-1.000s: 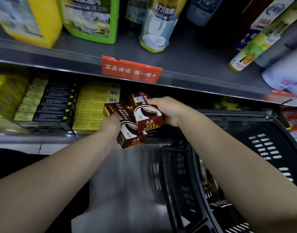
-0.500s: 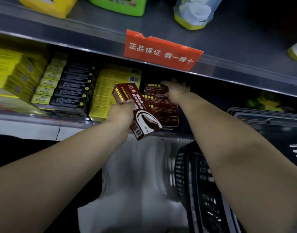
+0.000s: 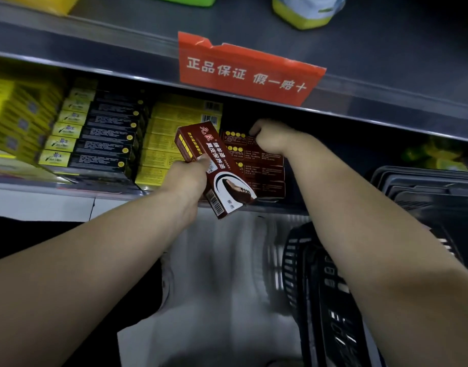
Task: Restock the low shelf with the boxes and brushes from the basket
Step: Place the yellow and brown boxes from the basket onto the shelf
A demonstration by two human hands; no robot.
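On the shelf (image 3: 68, 188), yellow boxes (image 3: 15, 123) and dark boxes (image 3: 105, 139) fill the left. The left hand (image 3: 186, 178) is clenched round a brown box (image 3: 222, 178), thumb across its face. It holds the box tilted in the air just in front of the shelf edge, apart from the stack. Right of it the brown stack (image 3: 264, 178) stands on the shelf beside more yellow ones. The right hand (image 3: 270, 137) sits on the top box (image 3: 238, 139) with fingers curled, grasping it; its fingertips are hidden behind the knuckles. The basket (image 3: 333, 300) lies low at the right, its contents too dark to make out. The step in hand looks like seating the top box on the stack. Next, I judge, the right hand must let go and draw clear, so the left can level its box and slide it onto the stack, where the room overhead looks tight.
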